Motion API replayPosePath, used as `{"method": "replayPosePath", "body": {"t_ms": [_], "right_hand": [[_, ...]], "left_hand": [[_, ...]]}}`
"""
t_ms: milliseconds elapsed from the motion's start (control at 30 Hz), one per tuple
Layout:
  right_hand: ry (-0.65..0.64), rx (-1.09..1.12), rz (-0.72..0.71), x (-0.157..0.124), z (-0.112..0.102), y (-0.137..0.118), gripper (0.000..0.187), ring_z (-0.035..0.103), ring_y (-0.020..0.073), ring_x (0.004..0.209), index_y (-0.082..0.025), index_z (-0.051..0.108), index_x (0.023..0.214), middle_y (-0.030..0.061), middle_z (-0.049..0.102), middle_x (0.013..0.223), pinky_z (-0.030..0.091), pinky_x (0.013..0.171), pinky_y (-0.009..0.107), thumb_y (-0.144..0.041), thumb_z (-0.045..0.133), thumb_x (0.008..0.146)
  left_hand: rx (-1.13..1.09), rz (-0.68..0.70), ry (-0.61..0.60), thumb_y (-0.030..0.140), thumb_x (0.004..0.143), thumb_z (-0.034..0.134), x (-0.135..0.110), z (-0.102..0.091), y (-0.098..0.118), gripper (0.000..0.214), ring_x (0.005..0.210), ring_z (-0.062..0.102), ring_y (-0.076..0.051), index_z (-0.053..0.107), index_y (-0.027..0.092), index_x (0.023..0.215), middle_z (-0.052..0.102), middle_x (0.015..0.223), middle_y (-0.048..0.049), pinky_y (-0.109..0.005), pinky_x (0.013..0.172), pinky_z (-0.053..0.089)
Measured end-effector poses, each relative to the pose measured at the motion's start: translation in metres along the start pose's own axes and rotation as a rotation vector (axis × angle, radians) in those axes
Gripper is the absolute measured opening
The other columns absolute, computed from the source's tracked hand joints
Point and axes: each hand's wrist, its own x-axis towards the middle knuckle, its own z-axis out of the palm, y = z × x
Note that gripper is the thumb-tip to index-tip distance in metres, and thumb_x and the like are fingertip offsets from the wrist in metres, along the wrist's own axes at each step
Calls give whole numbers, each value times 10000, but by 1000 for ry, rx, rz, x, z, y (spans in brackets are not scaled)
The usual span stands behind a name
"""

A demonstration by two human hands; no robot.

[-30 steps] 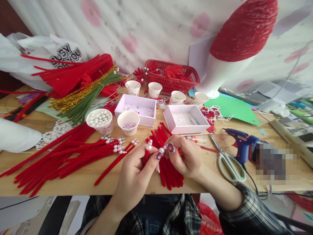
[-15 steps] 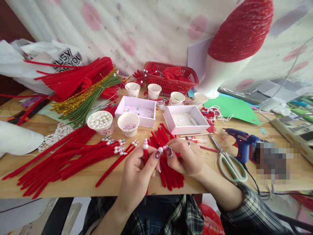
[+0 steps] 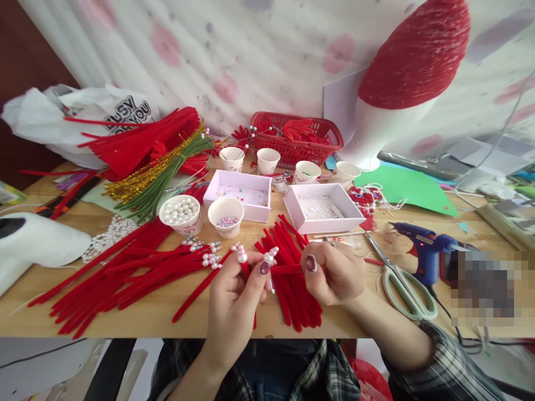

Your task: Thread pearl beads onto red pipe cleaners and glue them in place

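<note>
My left hand (image 3: 236,289) is closed. Between its fingers stands a red pipe cleaner (image 3: 244,269) tipped with pearl beads, and its thumb and forefinger pinch a small cluster of white and pink pearl beads (image 3: 271,254). From that cluster a second red pipe cleaner (image 3: 287,269) runs sideways into my right hand (image 3: 334,273), whose fingers are curled shut around its end. Under and between my hands lies a fanned bundle of short red pipe cleaners (image 3: 295,306). Left of my hands, long red pipe cleaners (image 3: 104,284) carry bead clusters at their tips.
Paper cups of beads (image 3: 180,216) and two white trays (image 3: 330,225) stand ahead. Farther back are a red basket (image 3: 296,147) and a red-wrapped form (image 3: 413,61). Scissors (image 3: 407,295) and a blue glue gun (image 3: 426,253) lie to the right.
My right hand has moved right, away from the beads, and curled closed. A taut red pipe cleaner now shows between my hands. The view has shifted slightly left.
</note>
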Motion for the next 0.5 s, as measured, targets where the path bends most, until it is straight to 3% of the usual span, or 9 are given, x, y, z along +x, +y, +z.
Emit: {"method": "replayPosePath", "body": {"t_ms": [133,233,333,400,500], "right_hand": [[-37,26,81,2,-3,4,312,371,87,340,-234,380,596,-51,445,424,273,386,253,-52,440,842],[-56,69,119,6,-2,5,405,367,78,330,-221,388,530,-49,423,399,262,384,255,-72,439,904],[-64,219,250,9,-1,7,405,484,82,382,-194,519,576,-32,539,454,369,436,224,-141,447,972],[-76,341,336,11,0,8,320,596,100,471,-180,655,731,-13,653,552,463,524,220,-193,470,992],[-96,427,366,11,1,10,224,707,132,614,-194,738,918,10,760,691,544,645,242,-212,523,981]], "left_hand": [[-255,-102,-85,428,800,760,4,-5,2,269,399,339,-9,641,186,803,551,550,66,-126,426,330],[-261,-96,-73,432,780,778,3,-8,4,274,421,364,-15,652,190,799,550,561,64,-130,440,337],[-85,-16,-33,413,829,734,0,-12,5,225,487,438,-44,676,196,807,569,597,45,-148,483,377],[89,111,-18,353,871,695,-1,-14,5,153,540,481,-63,689,208,824,603,648,31,-164,518,400],[279,295,-21,247,905,644,-2,-17,6,73,591,524,-79,696,232,855,665,755,21,-184,569,429]]}}
